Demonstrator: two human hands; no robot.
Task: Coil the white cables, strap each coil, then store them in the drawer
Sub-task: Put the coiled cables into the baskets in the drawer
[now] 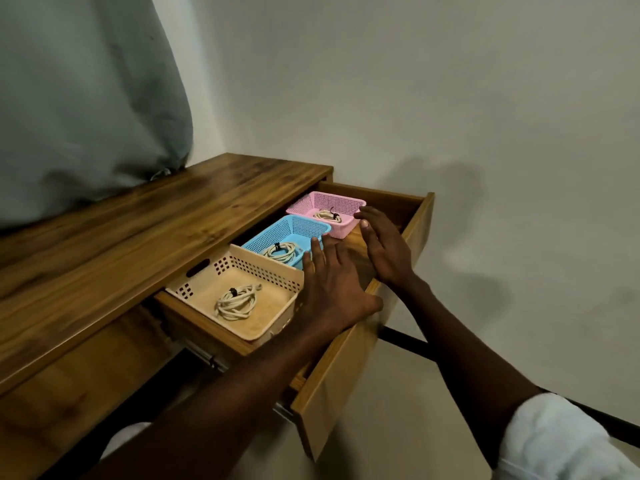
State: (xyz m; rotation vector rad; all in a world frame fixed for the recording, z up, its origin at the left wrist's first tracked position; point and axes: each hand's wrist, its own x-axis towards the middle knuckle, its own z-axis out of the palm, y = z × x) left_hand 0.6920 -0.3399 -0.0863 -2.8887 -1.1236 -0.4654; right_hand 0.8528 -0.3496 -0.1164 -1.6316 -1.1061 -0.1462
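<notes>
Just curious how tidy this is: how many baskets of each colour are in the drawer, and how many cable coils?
Beige basket: 1
Blue basket: 1
Pink basket: 1
Cable coils: 3, one in each basket: beige, blue, pink
Total: 6 things, 3 baskets and 3 coils

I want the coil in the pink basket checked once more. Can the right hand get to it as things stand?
Probably yes. The right hand hovers open beside the pink basket, the drawer is pulled out, and nothing covers the coil.
</notes>
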